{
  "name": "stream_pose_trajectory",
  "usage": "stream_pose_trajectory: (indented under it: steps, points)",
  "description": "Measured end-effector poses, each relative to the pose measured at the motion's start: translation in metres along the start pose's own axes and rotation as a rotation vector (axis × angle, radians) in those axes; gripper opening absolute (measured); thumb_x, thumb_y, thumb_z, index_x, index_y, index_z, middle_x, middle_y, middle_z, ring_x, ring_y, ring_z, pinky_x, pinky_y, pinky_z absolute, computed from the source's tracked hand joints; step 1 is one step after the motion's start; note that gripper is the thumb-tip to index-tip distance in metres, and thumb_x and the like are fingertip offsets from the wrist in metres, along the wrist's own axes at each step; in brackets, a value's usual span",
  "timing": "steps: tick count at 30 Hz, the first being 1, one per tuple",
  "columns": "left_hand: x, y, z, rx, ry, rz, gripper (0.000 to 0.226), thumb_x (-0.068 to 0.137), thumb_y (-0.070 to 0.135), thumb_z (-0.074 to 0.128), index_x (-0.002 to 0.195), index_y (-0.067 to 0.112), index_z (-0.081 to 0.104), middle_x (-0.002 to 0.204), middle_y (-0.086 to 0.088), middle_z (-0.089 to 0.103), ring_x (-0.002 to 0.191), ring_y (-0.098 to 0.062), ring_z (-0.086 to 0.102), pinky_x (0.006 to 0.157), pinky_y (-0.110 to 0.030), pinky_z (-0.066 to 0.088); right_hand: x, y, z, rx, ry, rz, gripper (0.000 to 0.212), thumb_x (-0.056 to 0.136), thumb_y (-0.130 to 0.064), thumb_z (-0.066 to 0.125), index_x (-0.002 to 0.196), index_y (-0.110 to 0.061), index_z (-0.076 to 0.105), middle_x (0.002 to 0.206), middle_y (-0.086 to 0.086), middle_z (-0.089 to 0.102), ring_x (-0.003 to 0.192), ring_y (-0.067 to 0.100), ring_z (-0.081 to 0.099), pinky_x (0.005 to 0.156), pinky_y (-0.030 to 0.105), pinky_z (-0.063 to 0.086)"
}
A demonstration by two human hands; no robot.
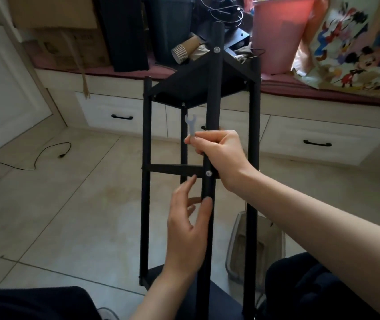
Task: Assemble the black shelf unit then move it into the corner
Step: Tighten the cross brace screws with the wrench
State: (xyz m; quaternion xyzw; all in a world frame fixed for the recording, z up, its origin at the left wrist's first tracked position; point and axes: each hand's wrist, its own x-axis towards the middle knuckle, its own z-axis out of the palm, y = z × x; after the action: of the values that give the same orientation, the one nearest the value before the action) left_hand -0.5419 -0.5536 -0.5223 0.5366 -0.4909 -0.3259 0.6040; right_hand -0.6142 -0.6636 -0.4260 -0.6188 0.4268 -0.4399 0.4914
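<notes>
The black shelf unit (146,204) lies tilted toward me, its legs running from my lap up to a black shelf panel (193,88) at the far end. My right hand (221,155) grips the near middle pole (214,88) and pinches a small silver wrench (190,124) that points upward. Just below it a silver bolt (208,173) fastens a black crossbar (172,169) to that pole. My left hand (187,225) touches the same pole lower down, thumb on its front, fingers spread near the crossbar.
A bench with white drawers (119,116) runs across the back, loaded with cardboard boxes (68,42), a stack of paper cups (180,53), a pink bucket (279,35) and a cartoon-print bag (355,47). A black cable (34,158) and a grey tray (253,245) lie on the tiled floor.
</notes>
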Motion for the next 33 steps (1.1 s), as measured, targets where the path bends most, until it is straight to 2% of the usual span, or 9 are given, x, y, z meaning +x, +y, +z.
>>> stream_pose_trajectory:
  steps: [4,8,10,13,16,20,26,30,33]
  points:
    - [-0.008,-0.005,0.005,0.118,-0.008,0.108,0.072,0.091,0.025,0.07,0.145,0.054,0.031,0.136,0.03,0.043,0.103,-0.008,0.064,0.08,-0.011,0.051,0.004,-0.006,0.009,-0.029,0.023,-0.042,0.018,0.091,-0.017,0.067,0.079,-0.025,0.076,0.087,-0.015,0.073,0.09,-0.004,0.065,0.09,0.023,0.05]
    - [-0.009,-0.014,-0.002,0.293,-0.031,0.195,0.087,0.097,0.013,0.062,0.149,0.062,0.014,0.137,0.04,0.039,0.097,-0.006,0.065,0.074,-0.017,0.055,0.007,-0.017,0.011,-0.066,0.015,-0.089,0.016,0.09,-0.017,0.067,0.08,-0.023,0.078,0.089,-0.008,0.075,0.092,0.003,0.066,0.075,0.013,0.05]
    - [-0.009,-0.016,-0.004,0.28,0.012,0.21,0.079,0.098,0.018,0.057,0.148,0.064,0.017,0.135,0.037,0.046,0.112,0.001,0.06,0.085,-0.008,0.048,0.008,-0.019,0.013,-0.097,0.008,-0.099,0.015,0.09,-0.018,0.068,0.08,-0.023,0.078,0.09,0.004,0.076,0.094,0.019,0.065,0.074,0.022,0.054]
    - [-0.009,-0.02,-0.002,0.266,0.081,0.216,0.073,0.097,0.021,0.055,0.147,0.063,0.024,0.125,0.007,0.063,0.111,0.004,0.058,0.086,-0.001,0.039,0.007,-0.018,0.018,-0.132,-0.017,-0.113,0.014,0.09,-0.017,0.067,0.083,-0.022,0.078,0.092,0.019,0.073,0.096,0.038,0.061,0.077,0.032,0.054]
    - [-0.012,-0.028,0.0,0.241,0.143,0.203,0.08,0.097,0.01,0.061,0.144,0.065,0.027,0.126,0.001,0.066,0.11,-0.004,0.063,0.087,-0.004,0.044,0.007,-0.015,0.021,-0.16,-0.03,-0.122,0.014,0.09,-0.014,0.067,0.084,-0.019,0.079,0.088,0.019,0.073,0.092,0.044,0.06,0.069,0.032,0.051]
    - [-0.013,-0.04,-0.006,0.245,0.146,0.204,0.096,0.091,-0.006,0.063,0.145,0.064,0.026,0.107,-0.002,0.07,0.094,0.004,0.064,0.075,-0.002,0.044,0.006,-0.011,0.024,-0.201,-0.056,-0.118,0.013,0.09,-0.014,0.067,0.088,-0.017,0.079,0.087,0.016,0.074,0.088,0.044,0.061,0.077,0.048,0.05]
    - [-0.01,-0.046,-0.012,0.264,0.13,0.208,0.085,0.091,-0.005,0.065,0.148,0.048,0.031,0.107,0.005,0.069,0.097,0.012,0.061,0.077,0.001,0.042,0.007,-0.013,0.024,-0.218,-0.061,-0.146,0.013,0.091,-0.013,0.066,0.089,-0.016,0.079,0.086,0.018,0.073,0.077,0.041,0.061,0.071,0.046,0.053]
    - [0.0,-0.043,-0.014,0.32,0.185,0.243,0.08,0.089,-0.004,0.067,0.15,0.035,0.035,0.119,0.037,0.051,0.103,0.025,0.051,0.079,0.005,0.038,0.004,-0.014,0.026,-0.229,-0.088,-0.149,0.012,0.091,-0.013,0.067,0.093,-0.015,0.078,0.092,0.016,0.073,0.09,0.039,0.064,0.079,0.048,0.052]
    - [0.004,-0.042,-0.015,0.328,0.221,0.257,0.077,0.089,-0.003,0.068,0.15,0.032,0.038,0.115,0.042,0.049,0.098,0.019,0.055,0.076,0.003,0.039,0.001,-0.015,0.026,-0.274,-0.133,-0.16,0.012,0.091,-0.014,0.067,0.095,-0.014,0.078,0.095,0.011,0.073,0.091,0.032,0.066,0.082,0.047,0.053]
